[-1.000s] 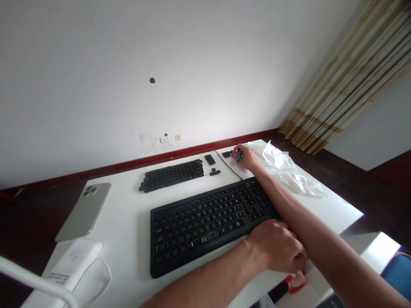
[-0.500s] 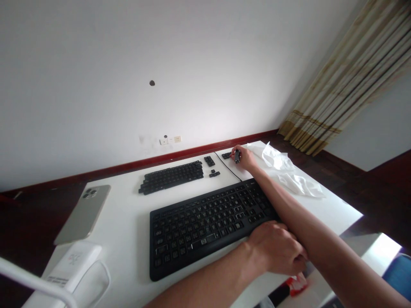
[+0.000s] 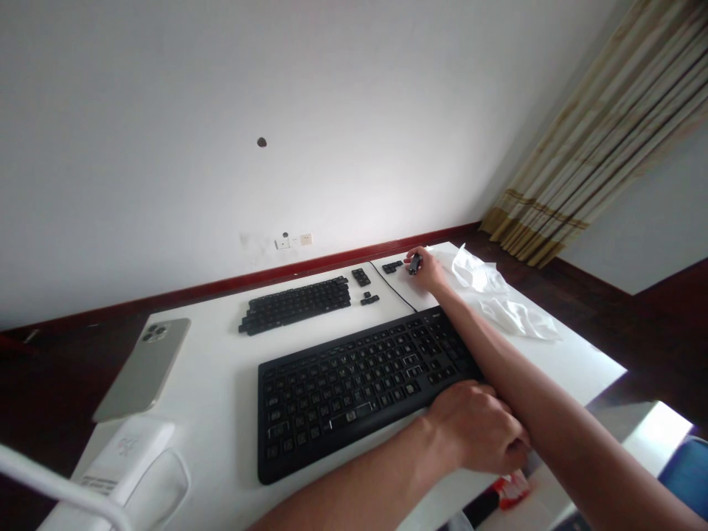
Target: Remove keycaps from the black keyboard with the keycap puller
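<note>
A black keyboard (image 3: 354, 391) lies across the white table, its keycaps off and the key sockets bare. My left hand (image 3: 476, 428) rests at its front right edge, fingers curled into a fist; whatever is inside is hidden. Beyond the keyboard, my right hand (image 3: 427, 270) is closed on a small black tool (image 3: 414, 264) whose exact kind is unclear. Just left of that hand sits a small group of black keycaps (image 3: 391, 267). Rows of keycaps (image 3: 299, 304) are laid out farther left, with smaller clusters (image 3: 361, 277) beside them.
Crumpled white plastic (image 3: 479, 273) lies at the table's right. A phone (image 3: 144, 369) and a white power strip (image 3: 119, 464) are at the left. A black cable (image 3: 392, 289) runs back from the keyboard. Below the front edge shows a red packet (image 3: 512, 489).
My right hand has shifted slightly right with the black tool, away from the small keycap group, which now shows fully. My left hand has stayed in place.
</note>
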A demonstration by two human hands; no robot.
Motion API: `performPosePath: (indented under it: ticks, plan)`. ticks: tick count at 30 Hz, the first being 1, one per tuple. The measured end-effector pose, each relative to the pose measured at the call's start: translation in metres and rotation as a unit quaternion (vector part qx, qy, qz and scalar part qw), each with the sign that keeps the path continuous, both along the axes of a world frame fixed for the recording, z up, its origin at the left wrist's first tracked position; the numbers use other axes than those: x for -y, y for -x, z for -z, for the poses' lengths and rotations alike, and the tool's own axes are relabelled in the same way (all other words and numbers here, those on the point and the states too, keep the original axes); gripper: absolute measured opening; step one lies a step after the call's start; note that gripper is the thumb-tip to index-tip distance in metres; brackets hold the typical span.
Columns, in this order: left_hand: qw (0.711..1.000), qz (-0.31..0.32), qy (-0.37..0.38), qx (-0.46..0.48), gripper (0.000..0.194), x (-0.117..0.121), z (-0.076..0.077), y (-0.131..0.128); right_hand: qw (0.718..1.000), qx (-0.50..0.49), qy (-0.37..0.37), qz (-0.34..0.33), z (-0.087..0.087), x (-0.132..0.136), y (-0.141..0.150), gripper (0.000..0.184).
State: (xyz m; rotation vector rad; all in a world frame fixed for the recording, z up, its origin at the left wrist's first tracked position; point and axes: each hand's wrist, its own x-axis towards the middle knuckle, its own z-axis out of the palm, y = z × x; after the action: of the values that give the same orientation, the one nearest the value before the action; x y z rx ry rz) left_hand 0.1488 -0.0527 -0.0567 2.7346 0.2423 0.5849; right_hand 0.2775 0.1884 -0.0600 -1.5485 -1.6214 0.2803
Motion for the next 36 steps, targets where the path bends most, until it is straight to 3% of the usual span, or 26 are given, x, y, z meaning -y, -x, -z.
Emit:
performPosePath:
  ticks: [8,27,36]
  plan:
    - [1.000,0.020,0.011,0.010,0.035,-0.0009,0.0022,-0.0016,1.000,0.000,0.008,-0.023,0.0004,-0.0028,0.0021,0.024]
    - [1.000,0.013,0.008,0.018,0.031,-0.0001,0.0049,-0.0028,1.000,0.019,0.001,-0.022,-0.0006,-0.0003,0.0038,0.016]
    - [1.000,0.016,0.009,0.013,0.032,0.0002,0.0047,-0.0016,1.000,-0.023,0.005,-0.019,-0.0063,0.0025,0.0073,0.014]
